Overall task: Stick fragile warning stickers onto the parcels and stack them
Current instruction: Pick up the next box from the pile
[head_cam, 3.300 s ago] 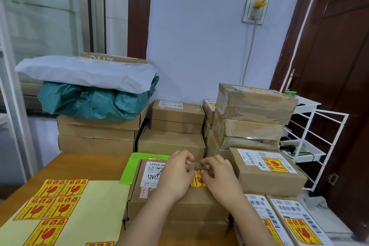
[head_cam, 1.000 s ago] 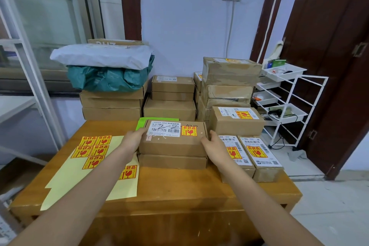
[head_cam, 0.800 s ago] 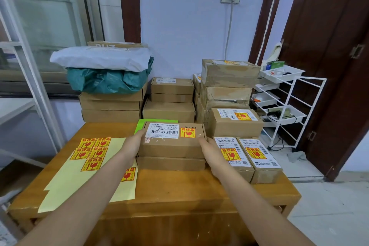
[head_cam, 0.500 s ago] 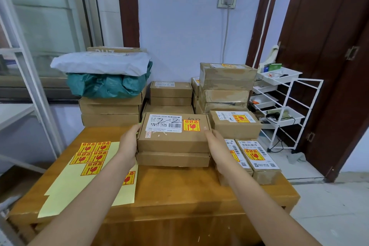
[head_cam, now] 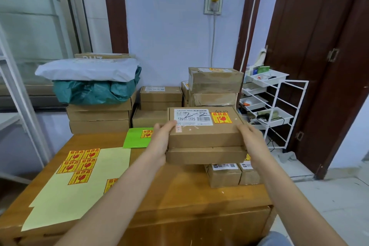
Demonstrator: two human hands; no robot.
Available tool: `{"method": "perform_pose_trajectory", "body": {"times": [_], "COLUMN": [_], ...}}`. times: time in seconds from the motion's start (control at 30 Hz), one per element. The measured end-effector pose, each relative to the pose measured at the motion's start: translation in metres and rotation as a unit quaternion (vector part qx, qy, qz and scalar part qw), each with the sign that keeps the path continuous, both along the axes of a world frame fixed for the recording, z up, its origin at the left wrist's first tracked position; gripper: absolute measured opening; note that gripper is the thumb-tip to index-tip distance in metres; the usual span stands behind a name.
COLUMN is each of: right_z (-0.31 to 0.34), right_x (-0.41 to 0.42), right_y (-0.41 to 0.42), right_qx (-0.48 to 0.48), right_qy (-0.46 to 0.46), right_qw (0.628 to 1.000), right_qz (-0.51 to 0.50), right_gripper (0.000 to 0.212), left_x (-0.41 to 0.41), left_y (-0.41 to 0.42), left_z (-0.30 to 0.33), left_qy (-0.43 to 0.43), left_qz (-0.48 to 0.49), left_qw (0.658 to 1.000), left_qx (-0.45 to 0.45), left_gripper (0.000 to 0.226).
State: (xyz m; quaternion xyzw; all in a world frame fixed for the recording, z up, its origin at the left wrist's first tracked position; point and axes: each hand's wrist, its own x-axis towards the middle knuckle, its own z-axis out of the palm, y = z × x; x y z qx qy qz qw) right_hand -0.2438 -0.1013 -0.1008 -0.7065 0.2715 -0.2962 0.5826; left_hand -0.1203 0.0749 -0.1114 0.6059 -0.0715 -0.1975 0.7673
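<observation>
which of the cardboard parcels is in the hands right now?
The top box marked "2-2", with a fragile sticker, and the flatter box under it: left hand and right hand grip the pair's ends. Other parcels rest untouched.

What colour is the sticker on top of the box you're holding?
The sticker on the box is yellow with red print, seen in the head view, the only one.
</observation>
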Motion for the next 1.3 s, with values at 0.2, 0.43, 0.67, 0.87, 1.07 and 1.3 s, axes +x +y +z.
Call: {"method": "perform_pose_trajectory", "body": {"times": [0.2,0.43,0.67,0.87,1.07,1.3], "right_z": [-0.003,-0.017,-0.031,-0.03,-0.019,-0.001], "right_x": [-0.025,-0.026,-0.015,-0.015,-0.005,0.034], "right_y": [-0.038,-0.075,-0.09,-0.096,-0.093,-0.041], "right_qx": [0.016,0.014,0.05,-0.003,-0.269,-0.397], "right_qy": [0.009,0.019,0.044,0.062,0.179,0.113], "right_qw": [0.999,0.996,0.995,0.996,0.936,0.911], "right_qz": [-0.04,-0.083,-0.072,-0.068,-0.142,-0.022], "right_gripper": [0.022,0.028,0.028,0.029,0.041,0.027], "left_x": [-0.015,-0.025,-0.023,-0.022,-0.012,0.011], "left_y": [-0.048,-0.085,-0.093,-0.09,-0.075,-0.043], "left_z": [-0.02,-0.026,-0.035,-0.032,-0.03,-0.023], "left_qy": [0.001,0.032,0.08,0.076,0.005,-0.098], "left_qz": [-0.019,-0.049,-0.062,-0.07,-0.094,-0.064], "left_qw": [1.0,0.998,0.995,0.994,0.991,0.982], "left_qx": [0.016,0.02,0.018,0.032,0.093,0.151], "left_gripper": [0.031,0.048,0.045,0.041,0.044,0.01]}}
